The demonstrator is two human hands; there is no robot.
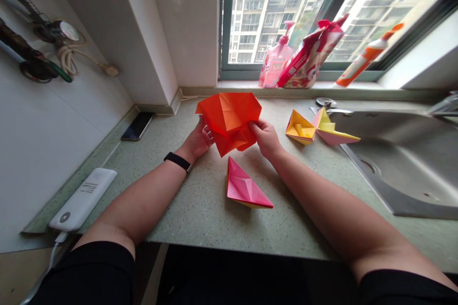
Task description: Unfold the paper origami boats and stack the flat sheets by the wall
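A creased sheet of orange origami paper is held up above the counter, partly unfolded with its folds standing open. My left hand grips its left edge, with the thumb behind or at the edge and the fingers curled below. On the opposite side my right hand pinches the paper, thumb on the near face. Just in front of the sheet lies a pink folded paper boat with a yellowish underside, touched by neither hand.
Right of my hands sit a yellow-orange paper boat and a yellow-pink one, beside the steel sink. A phone and a white power bank lie left. The sill holds a pump bottle, a red bag and an orange-white tube.
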